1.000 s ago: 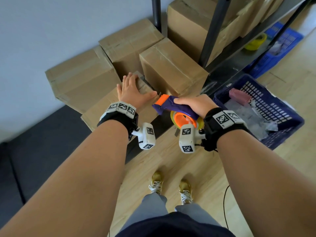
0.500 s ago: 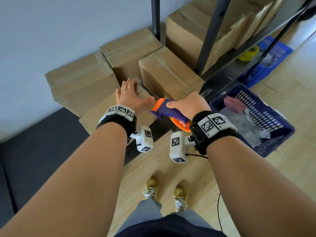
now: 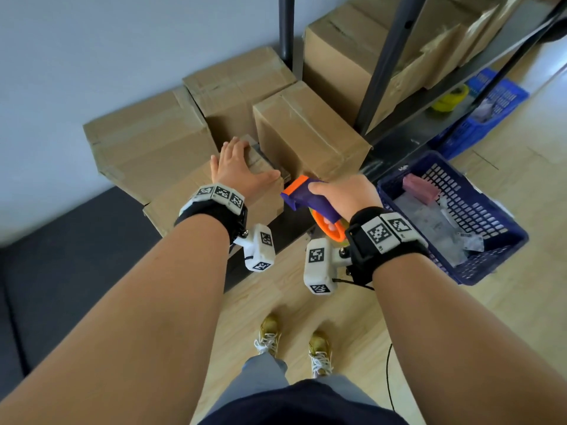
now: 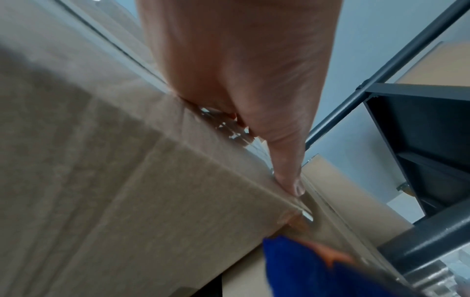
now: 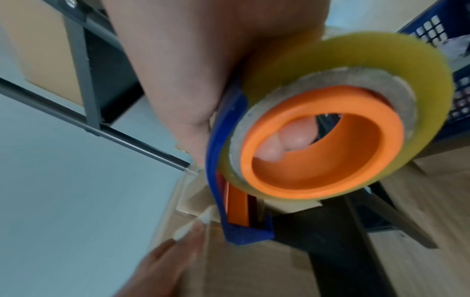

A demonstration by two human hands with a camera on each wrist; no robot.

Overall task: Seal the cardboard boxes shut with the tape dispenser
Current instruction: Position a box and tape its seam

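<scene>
place: storeroom or packing area | evidence: taped boxes (image 3: 147, 142) stacked against a plain wall (image 3: 122, 41) | dark metal rack (image 3: 389, 56) holding more boxes | blue crates (image 3: 454, 216) on a wood-look floor (image 3: 521, 179)

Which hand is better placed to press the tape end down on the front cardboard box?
The left hand. It lies flat on the brown cardboard box, its thumb by the corner. The right hand grips the purple and orange tape dispenser just off that corner.
</scene>
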